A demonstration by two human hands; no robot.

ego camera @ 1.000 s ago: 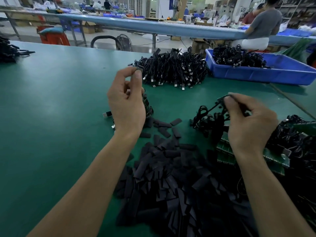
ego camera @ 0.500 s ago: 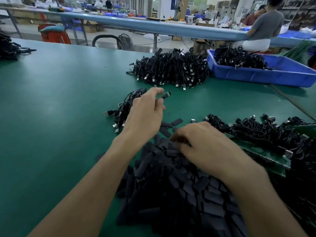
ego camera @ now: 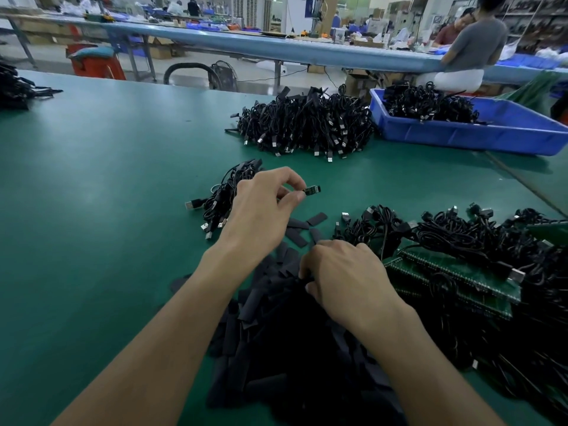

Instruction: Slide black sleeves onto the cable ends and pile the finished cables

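Note:
My left hand (ego camera: 264, 207) pinches a cable end (ego camera: 313, 190), a small bare circuit tip that sticks out to the right of my fingertips. The cable runs back into a small black bundle (ego camera: 226, 195) lying just behind that hand. My right hand (ego camera: 344, 275) is curled over the near heap of flat black sleeves (ego camera: 276, 333), fingertips down among them; whether it holds one is hidden. A big pile of black cables (ego camera: 307, 124) lies further back on the green table (ego camera: 92, 195). More tangled cables (ego camera: 461, 235) lie to my right.
A blue bin (ego camera: 479, 133) holding cables stands at the back right. Green circuit boards (ego camera: 455, 278) lie under the right-hand cables. A few loose sleeves (ego camera: 316, 219) lie between my hands. Another cable heap (ego camera: 12, 90) sits far left. A person (ego camera: 473, 47) sits at the far bench.
My left hand came down from mid-air with the cable end. My right hand left the right-hand cables and moved onto the sleeve heap, then drew slightly closer to me.

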